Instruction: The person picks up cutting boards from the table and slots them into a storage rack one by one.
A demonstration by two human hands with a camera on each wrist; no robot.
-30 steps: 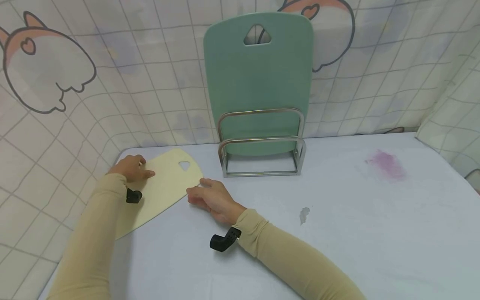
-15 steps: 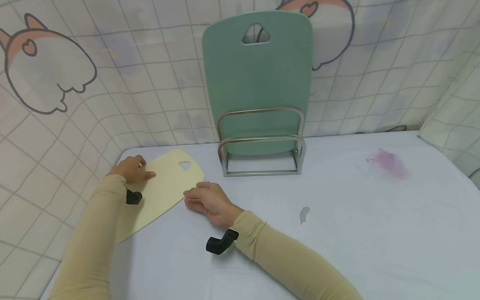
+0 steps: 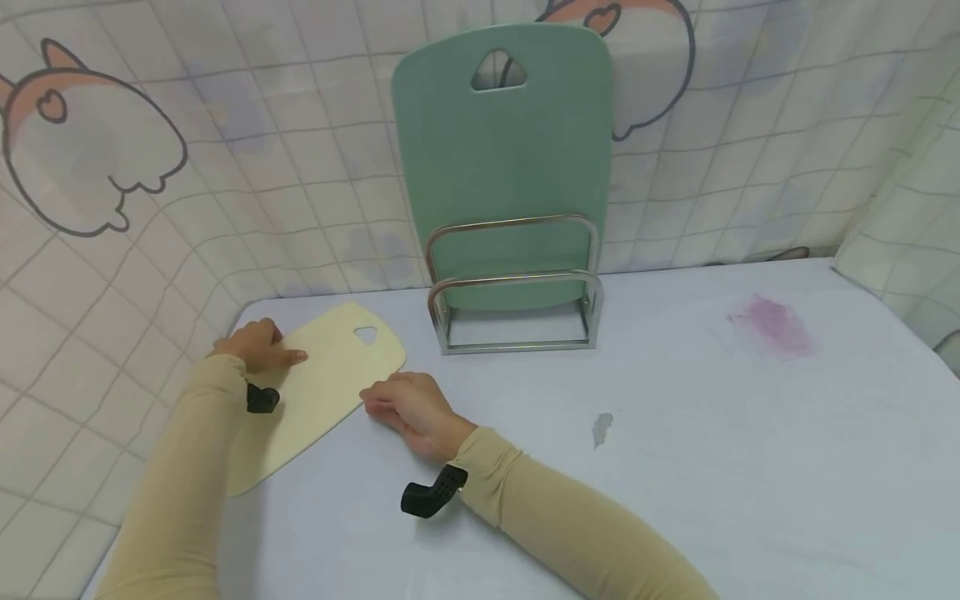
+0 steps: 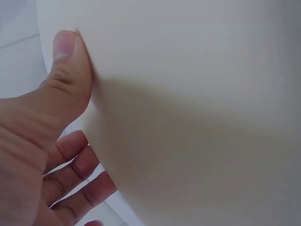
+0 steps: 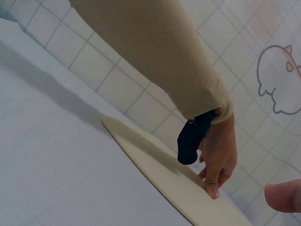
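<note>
A pale yellow cutting board (image 3: 330, 375) lies on the left part of the table, its handle hole towards the back. My left hand (image 3: 253, 345) grips its left edge. In the left wrist view the thumb (image 4: 70, 61) is on top and the fingers (image 4: 84, 197) reach under the edge. My right hand (image 3: 412, 412) is at the board's opposite long edge, fingers loosely bent with the tips right at the edge. The right wrist view shows only that hand's thumb (image 5: 284, 195), apart from the board in that view, with the left hand (image 5: 221, 155) beyond.
A green cutting board (image 3: 510, 167) stands upright in a metal rack (image 3: 517, 347) at the back middle of the table. Tile-patterned cloth (image 3: 300, 167) hangs behind and on the left. The white tablecloth (image 3: 675, 467) bears a pink stain (image 3: 776, 325) and a grey mark (image 3: 602, 429).
The pale yellow cutting board has shifted slightly towards the front. My right hand has moved a little nearer along its edge, while the left hand keeps its grip.
</note>
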